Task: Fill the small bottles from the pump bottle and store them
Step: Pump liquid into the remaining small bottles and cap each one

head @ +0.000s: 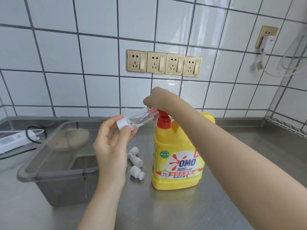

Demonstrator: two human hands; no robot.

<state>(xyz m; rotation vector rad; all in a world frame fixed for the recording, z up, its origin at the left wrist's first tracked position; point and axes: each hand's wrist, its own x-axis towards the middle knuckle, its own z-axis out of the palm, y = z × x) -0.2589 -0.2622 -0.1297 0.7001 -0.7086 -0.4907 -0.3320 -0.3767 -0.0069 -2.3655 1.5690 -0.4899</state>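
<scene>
head: caps (pixel 135 161) beside grey bin (pixel 49 175)

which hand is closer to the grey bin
Left. The left hand holds the small bottle just beside the grey bin; the right hand is farther, on the pump.

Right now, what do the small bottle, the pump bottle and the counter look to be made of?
Small bottle: clear, glossy plastic by the look; the wall shows through it. Pump bottle: opaque yellow plastic with a red plastic pump and a printed label. Counter: brushed stainless steel, grey with dull reflections.
</scene>
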